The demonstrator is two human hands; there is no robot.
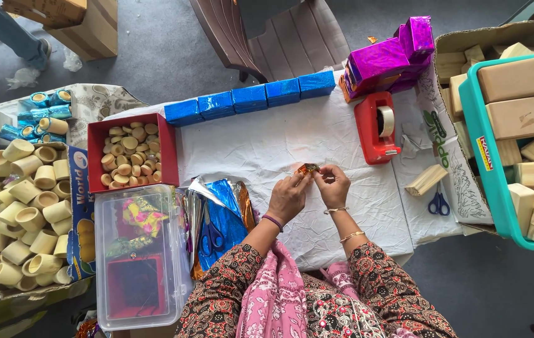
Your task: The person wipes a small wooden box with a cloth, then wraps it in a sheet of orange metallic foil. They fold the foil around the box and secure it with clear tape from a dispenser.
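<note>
My left hand (289, 195) and my right hand (333, 184) meet over the white table cover (267, 144). Both pinch a small object wrapped in shiny orange-gold foil (308, 169), held between the fingertips just above the cloth. Left of my left forearm lie loose sheets of blue and silver foil (222, 203) with blue-handled scissors (212, 235) on them.
A row of blue-wrapped blocks (251, 99) lines the far edge. A red tape dispenser (377, 128) and purple-wrapped blocks (387, 57) sit at right, with a bare wooden block (426, 179), small scissors (439, 203) and a teal crate (486, 169) of blocks. A red box (165, 150) of discs, a clear tub (138, 313) and a carton of cups (25, 213) stand left.
</note>
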